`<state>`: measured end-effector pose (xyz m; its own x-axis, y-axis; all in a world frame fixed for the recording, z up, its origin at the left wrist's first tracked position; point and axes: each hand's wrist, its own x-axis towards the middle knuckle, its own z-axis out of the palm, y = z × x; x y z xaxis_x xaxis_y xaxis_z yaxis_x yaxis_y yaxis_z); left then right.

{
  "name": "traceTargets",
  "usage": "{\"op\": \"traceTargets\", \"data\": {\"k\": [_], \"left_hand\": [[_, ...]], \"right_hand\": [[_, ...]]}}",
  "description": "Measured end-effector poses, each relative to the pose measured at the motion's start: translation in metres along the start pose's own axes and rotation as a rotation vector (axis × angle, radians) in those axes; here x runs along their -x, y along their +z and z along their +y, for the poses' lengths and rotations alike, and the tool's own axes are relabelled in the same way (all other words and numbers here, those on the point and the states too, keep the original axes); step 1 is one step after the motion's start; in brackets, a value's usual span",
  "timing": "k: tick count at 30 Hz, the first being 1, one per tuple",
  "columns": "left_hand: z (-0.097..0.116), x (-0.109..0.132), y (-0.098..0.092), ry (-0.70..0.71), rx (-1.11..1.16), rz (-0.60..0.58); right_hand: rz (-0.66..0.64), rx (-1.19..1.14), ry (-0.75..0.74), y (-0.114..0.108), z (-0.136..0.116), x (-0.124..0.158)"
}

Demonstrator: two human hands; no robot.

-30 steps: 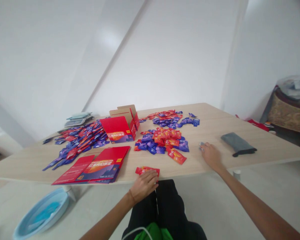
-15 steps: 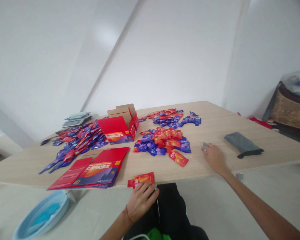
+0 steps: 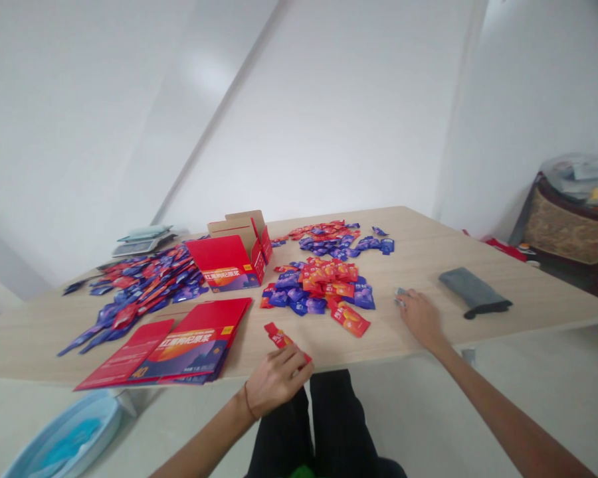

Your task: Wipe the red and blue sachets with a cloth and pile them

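At the table's front edge, my left hand [image 3: 280, 380] is closed round a red sachet [image 3: 278, 336], whose top end sticks out past the fingers. My right hand [image 3: 418, 317] rests on the table, its fingers curled on a small grey-white crumpled thing [image 3: 399, 296] that I cannot identify. Between and beyond the hands lies a pile of red and purple sachets [image 3: 323, 279]. One red sachet [image 3: 349, 319] has slid to the near side of that pile, left of my right hand.
An open red box [image 3: 222, 259] stands left of the pile, with flat red cartons [image 3: 189, 342] nearer me. More sachets [image 3: 149, 279] spread at the left beside a scale [image 3: 144, 242]; others [image 3: 323, 236] lie behind. A grey cloth [image 3: 473, 291] is at the right, a blue basin [image 3: 70, 438] below.
My left hand now grips the red sachet and has turned it upright and slanted; before, it lay sideways by the edge. My right hand stays beside the pile. The view has shifted slightly.
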<state>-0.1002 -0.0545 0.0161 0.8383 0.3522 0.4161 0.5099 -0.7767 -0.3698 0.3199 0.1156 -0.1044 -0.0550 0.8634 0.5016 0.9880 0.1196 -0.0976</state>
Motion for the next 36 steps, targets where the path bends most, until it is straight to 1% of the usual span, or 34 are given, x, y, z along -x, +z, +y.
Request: {"op": "traceTargets", "data": {"k": [3,5,8,10,12,14,16,18,21,26,29,32,34,36], "left_hand": [[-0.02,-0.033,-0.011,0.041,-0.02,-0.04],[-0.035,-0.055,-0.01,0.091,-0.045,-0.083],[-0.062,-0.091,-0.004,0.227,-0.044,-0.183],[-0.084,-0.114,-0.001,0.3,-0.041,-0.243],[-0.109,-0.135,-0.002,0.324,-0.07,-0.27],[-0.137,-0.153,-0.005,0.322,-0.121,-0.27],[-0.163,-0.165,-0.008,0.307,-0.172,-0.253],[-0.184,-0.17,-0.006,0.275,-0.219,-0.231],[-0.207,-0.166,0.008,0.188,-0.29,-0.188],[-0.23,-0.152,0.04,0.075,-0.327,-0.105],[-0.242,-0.151,0.056,-0.006,-0.3,-0.102],[-0.247,-0.15,0.075,-0.144,-0.206,-0.148],[-0.243,-0.144,0.088,-0.201,-0.153,-0.181],[-0.234,-0.134,0.101,-0.211,-0.112,-0.215]], "right_hand": [[-0.001,-0.004,0.005,-0.001,-0.002,0.0],[-0.005,-0.011,0.002,-0.003,-0.003,0.0],[-0.005,-0.019,0.007,-0.004,-0.004,0.0],[-0.003,-0.022,0.012,-0.004,-0.005,0.001],[-0.002,-0.024,0.02,-0.003,-0.005,0.001],[0.008,-0.023,0.024,-0.002,-0.006,0.001],[0.024,-0.02,0.022,0.0,-0.006,0.001],[0.039,-0.017,0.018,0.002,-0.007,0.001],[0.067,-0.019,0.007,0.005,-0.006,0.002],[0.11,-0.026,-0.014,0.009,-0.005,0.003],[0.1,-0.039,-0.009,0.008,-0.005,0.003],[0.079,-0.066,0.016,0.007,-0.005,0.003],[0.06,-0.079,0.025,0.007,-0.004,0.003],[0.053,-0.079,0.029,0.008,-0.004,0.003]]}}
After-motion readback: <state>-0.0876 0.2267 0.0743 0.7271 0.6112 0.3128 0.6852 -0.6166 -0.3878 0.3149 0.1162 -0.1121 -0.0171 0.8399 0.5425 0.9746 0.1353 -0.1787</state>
